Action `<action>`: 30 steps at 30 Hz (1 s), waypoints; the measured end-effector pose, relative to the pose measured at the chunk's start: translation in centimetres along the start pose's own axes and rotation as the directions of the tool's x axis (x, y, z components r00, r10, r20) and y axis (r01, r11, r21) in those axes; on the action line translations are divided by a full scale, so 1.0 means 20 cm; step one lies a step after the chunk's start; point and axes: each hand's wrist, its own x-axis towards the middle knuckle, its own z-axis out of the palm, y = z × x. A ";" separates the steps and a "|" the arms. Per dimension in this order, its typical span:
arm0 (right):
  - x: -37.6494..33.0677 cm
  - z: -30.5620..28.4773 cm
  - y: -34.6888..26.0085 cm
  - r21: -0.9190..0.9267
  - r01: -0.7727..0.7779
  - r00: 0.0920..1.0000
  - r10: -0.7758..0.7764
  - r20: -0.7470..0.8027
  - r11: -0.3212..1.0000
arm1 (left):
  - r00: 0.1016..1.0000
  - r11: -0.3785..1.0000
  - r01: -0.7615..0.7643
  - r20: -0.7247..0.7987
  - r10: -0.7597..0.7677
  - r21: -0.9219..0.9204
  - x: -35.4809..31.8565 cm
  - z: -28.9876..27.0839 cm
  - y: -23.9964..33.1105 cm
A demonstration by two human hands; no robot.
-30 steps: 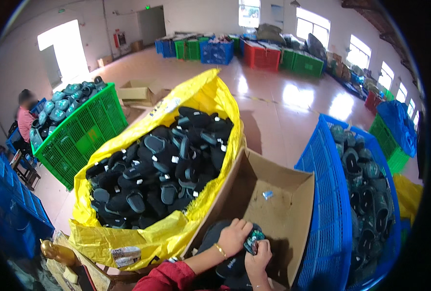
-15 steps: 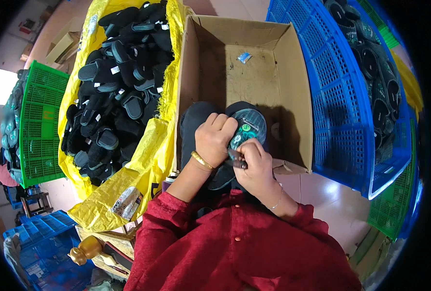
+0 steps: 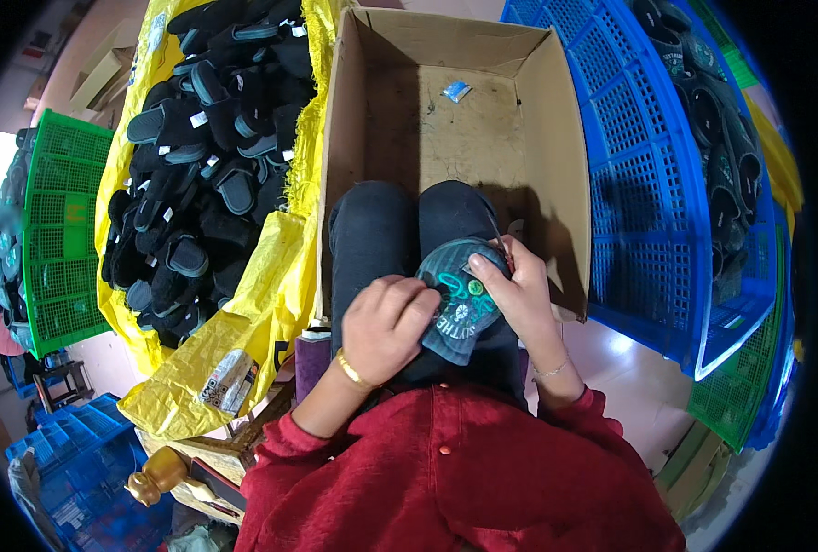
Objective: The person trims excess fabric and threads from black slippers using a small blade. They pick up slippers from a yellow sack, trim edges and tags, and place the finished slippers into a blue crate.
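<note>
A dark slipper [image 3: 460, 317] with stripes, green and white print and a small round green piece lies over my thighs, its top facing up. My right hand [image 3: 527, 293] grips its right edge, the thumb pressed on the upper and the fingers partly hidden. A thin dark piece juts out beside those fingers, and its kind is unclear. Curled against the slipper's left edge is my left hand [image 3: 386, 324], closed, its fingertips hidden; I cannot tell how firmly it holds.
An open cardboard box [image 3: 464, 129] with a small blue packet [image 3: 457, 91] stands beyond my knees. To the left, a yellow sack [image 3: 303, 147] holds black slippers [image 3: 211, 147]. A blue crate [image 3: 644, 184] of slippers stands right. A green crate [image 3: 64, 230] and a wooden stool [image 3: 193, 451] are farther left.
The slipper has come nearer my body and turned, its print now more exposed. My hands have moved apart, left hand down and left, right hand to its right edge. A dark tool by my right hand no longer shows clearly.
</note>
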 end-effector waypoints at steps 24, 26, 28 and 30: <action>-0.01 0.03 0.15 0.031 0.099 0.991 -0.096 -0.088 0.995 | 0.896 0.992 0.001 0.441 0.054 -0.124 0.02 0.28 0.01; 0.00 0.02 0.17 0.066 0.086 0.992 -0.080 -0.094 0.994 | 0.867 0.988 0.044 0.497 0.035 -0.148 0.01 0.25 0.04; 0.00 0.01 0.18 0.076 0.043 0.997 -0.038 -0.064 0.996 | 0.857 0.978 0.063 0.512 0.049 -0.200 -0.03 0.21 0.02; 0.01 0.01 0.18 0.088 0.047 0.998 -0.043 -0.049 0.995 | 0.831 0.986 0.020 0.550 0.076 -0.166 -0.02 0.15 0.03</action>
